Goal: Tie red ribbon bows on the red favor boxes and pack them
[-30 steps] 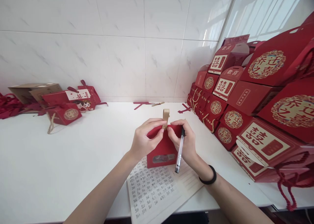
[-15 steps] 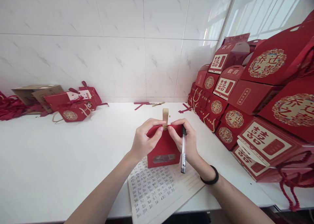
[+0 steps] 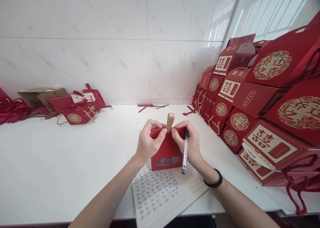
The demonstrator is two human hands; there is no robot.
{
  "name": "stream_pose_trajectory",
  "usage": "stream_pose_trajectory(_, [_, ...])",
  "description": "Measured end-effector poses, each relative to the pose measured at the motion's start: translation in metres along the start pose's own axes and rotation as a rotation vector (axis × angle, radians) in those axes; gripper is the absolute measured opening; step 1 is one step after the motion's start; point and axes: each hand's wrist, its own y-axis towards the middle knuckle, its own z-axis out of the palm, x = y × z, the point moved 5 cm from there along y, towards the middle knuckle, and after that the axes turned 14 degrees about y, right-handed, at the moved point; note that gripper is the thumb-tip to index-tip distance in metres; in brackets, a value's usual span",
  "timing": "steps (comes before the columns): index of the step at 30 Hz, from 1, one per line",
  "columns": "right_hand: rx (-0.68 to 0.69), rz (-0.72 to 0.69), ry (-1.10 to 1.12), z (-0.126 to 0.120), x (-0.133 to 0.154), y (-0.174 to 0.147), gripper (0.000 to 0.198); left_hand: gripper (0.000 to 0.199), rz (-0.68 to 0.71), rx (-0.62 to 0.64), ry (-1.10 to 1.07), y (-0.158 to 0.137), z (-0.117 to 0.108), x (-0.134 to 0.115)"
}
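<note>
A red gift box (image 3: pixel 167 148) with a small clear window stands upright in front of me, a gold ribbon loop (image 3: pixel 170 120) rising from its top edge. My left hand (image 3: pixel 151 140) pinches that edge just left of the ribbon. On the other side, my right hand (image 3: pixel 188 140) pinches the edge close to the ribbon's base. A black-capped clear pen (image 3: pixel 185 153) is also tucked in the right hand, pointing down. Under the box lies a paper sheet (image 3: pixel 157 191) covered with handwritten entries.
Many red printed boxes (image 3: pixel 267 101) are stacked along the right. At the back left are red gift bags (image 3: pixel 77 116), a brown cardboard box (image 3: pixel 41 99) and a heap of red ribbon (image 3: pixel 12 109). Ribbon scraps (image 3: pixel 146 106) lie by the tiled wall.
The gold loop has tilted slightly to the right and turned, so its opening shows. The pen's lower end has swung a little left. Both hands keep their pinch on the box.
</note>
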Motion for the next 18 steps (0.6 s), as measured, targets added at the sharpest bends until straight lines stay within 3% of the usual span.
stream_pose_trajectory(4, [-0.007,-0.011,0.020,0.000,-0.002,-0.004,0.011,0.021,-0.020,0.054,-0.022,-0.011,0.003,0.015])
stream_pose_trajectory(7, [-0.015,0.035,0.071,-0.004,-0.008,-0.003,0.015,0.040,-0.015,0.251,-0.044,-0.024,0.003,0.028])
stream_pose_trajectory(11, [-0.301,0.204,0.375,-0.029,-0.038,0.007,0.038,0.041,-0.154,0.527,0.081,-0.036,-0.014,0.043])
stream_pose_trajectory(14, [-0.408,0.294,0.402,-0.045,-0.065,0.009,0.041,0.044,-0.364,0.417,0.059,-0.039,-0.049,0.048])
stream_pose_trajectory(18, [-0.110,0.385,0.165,-0.037,-0.080,0.001,0.043,0.047,-0.571,0.035,-0.138,-0.057,-0.108,0.040])
